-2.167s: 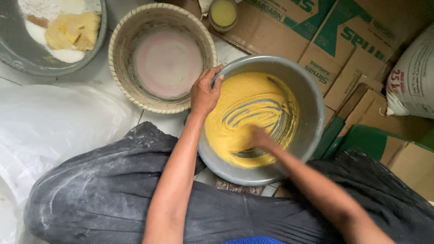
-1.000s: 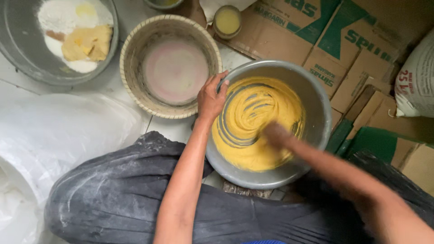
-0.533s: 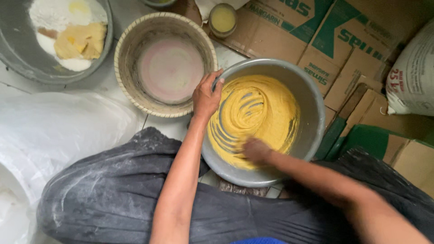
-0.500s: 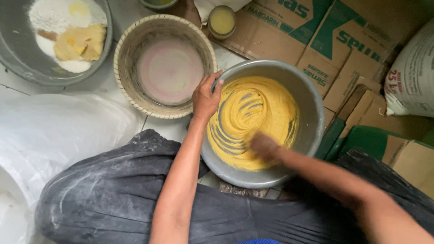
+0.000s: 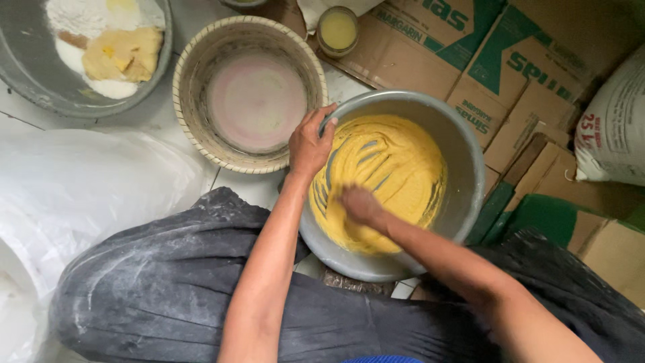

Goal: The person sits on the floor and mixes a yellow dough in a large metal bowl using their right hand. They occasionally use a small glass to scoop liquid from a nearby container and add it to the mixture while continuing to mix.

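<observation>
Both hands at the metal bowl [image 5: 463, 202], mid-frame: one grips the rim, one is down in the yellow batter [image 5: 396, 175].

Left hand [image 5: 309, 144] clamped on the bowl's upper-left rim, thumb outside, fingers over the edge. Right hand [image 5: 359, 205] sunk in the batter at lower-left of the bowl, blurred; can't tell if clenched or loose. Batter coats the bowl inside w/ finger streaks showing grey metal. Woven basket [image 5: 195, 128] just left of the bowl, touching or nearly so, w/ a pinkish plate [image 5: 255, 101] inside. Upper left: grey basin [image 5: 40, 87] w/ flour [image 5: 84, 20] & butter lump [image 5: 124, 54]. Top centre: small jar [image 5: 337, 30] of yellow stuff. Cardboard boxes [image 5: 437, 54] upper right, white sack [image 5: 615, 134] at right edge, clear plastic sheet [image 5: 74, 202] at left. Dark flour-dusted skirt [image 5: 154, 289] along the bottom.
</observation>
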